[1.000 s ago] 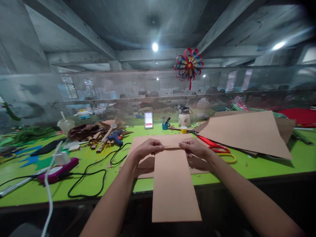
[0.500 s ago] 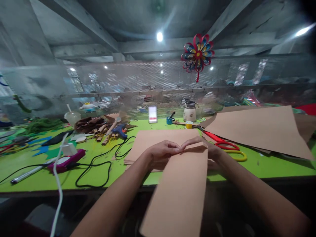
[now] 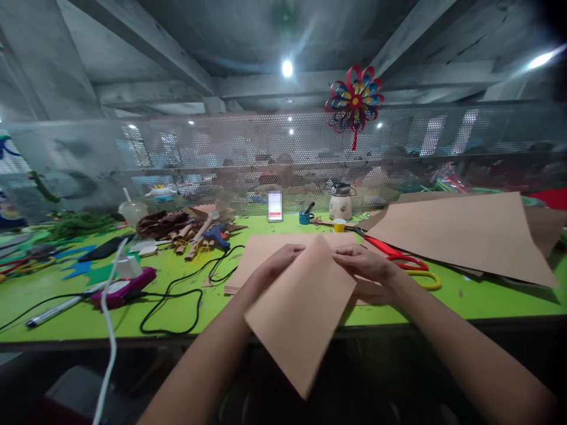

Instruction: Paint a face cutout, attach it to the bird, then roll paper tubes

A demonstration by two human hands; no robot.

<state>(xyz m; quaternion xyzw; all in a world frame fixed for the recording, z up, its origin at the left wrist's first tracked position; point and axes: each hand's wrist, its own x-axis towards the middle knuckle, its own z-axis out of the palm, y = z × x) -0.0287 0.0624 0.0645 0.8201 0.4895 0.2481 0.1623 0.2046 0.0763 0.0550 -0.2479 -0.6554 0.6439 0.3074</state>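
A folded sheet of brown kraft paper (image 3: 305,313) is held up between my two hands, tilted, with one corner pointing down past the table's front edge. My left hand (image 3: 283,258) grips its left side, the fingers partly hidden behind the paper. On the other side my right hand (image 3: 361,260) pinches the right edge, thumb and fingers closed together. Beneath and behind them lies a stack of brown paper sheets (image 3: 259,248) on the green table. Scissors (image 3: 405,260) with red and yellow handles rest just right of my right hand.
Large brown sheets (image 3: 460,230) cover the right side. At the back stand a phone (image 3: 274,206), a blue cup (image 3: 305,217), a yellow spool (image 3: 339,225) and a jug (image 3: 340,203). Leftward are a glue gun (image 3: 217,236), a purple power strip (image 3: 124,287), cables and a marker (image 3: 53,313).
The long strip of paper that hung down toward me is now folded shorter and turned, its corner pointing down. My hands have moved slightly apart, to its two sides.
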